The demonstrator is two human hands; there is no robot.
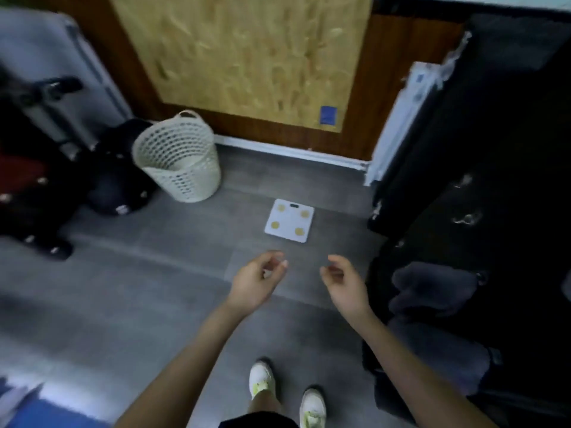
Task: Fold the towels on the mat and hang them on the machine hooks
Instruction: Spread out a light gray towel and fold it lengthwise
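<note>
My left hand (256,281) and my right hand (344,281) hang side by side over the grey floor, fingers loosely curled and holding nothing. On the black machine (500,156) at the right, dark grey towels (432,288) hang one above the other, a little to the right of my right hand. A corner of a blue mat (46,412) shows at the bottom left. The frame is blurred.
A cream laundry basket (179,159) stands by the far wall. A white bathroom scale (289,220) lies on the floor ahead of my hands. Dark bags and suitcases (40,186) crowd the left side. My white shoes (262,378) are below.
</note>
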